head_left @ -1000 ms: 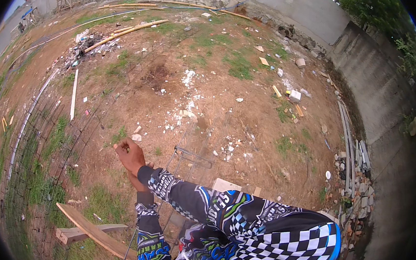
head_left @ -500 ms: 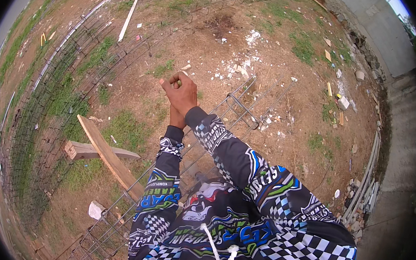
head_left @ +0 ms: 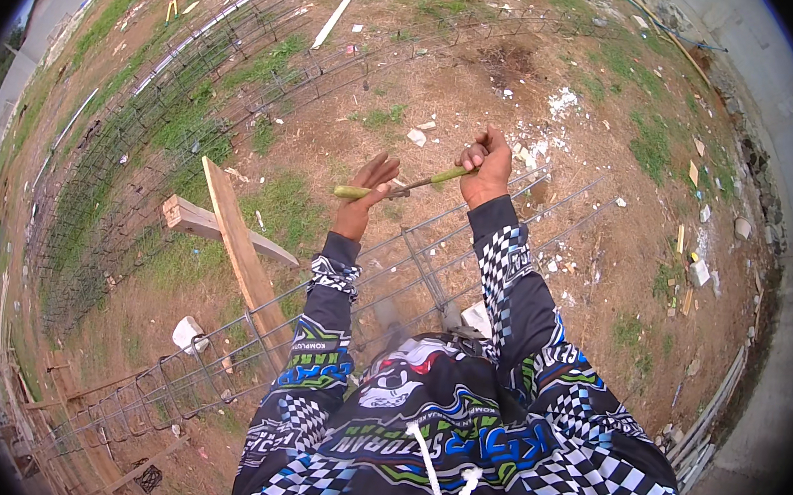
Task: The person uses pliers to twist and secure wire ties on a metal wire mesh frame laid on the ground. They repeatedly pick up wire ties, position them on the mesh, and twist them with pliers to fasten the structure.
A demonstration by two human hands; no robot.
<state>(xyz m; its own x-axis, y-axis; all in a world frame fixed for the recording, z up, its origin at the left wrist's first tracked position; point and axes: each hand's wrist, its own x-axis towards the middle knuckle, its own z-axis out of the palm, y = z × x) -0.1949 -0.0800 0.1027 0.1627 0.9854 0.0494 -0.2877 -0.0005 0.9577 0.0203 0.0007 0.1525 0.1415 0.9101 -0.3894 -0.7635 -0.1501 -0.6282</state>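
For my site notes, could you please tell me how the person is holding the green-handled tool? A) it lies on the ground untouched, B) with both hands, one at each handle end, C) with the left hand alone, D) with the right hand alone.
B: the left hand meets one end of the green-handled tool and the right hand grips the other, above the rebar cage.
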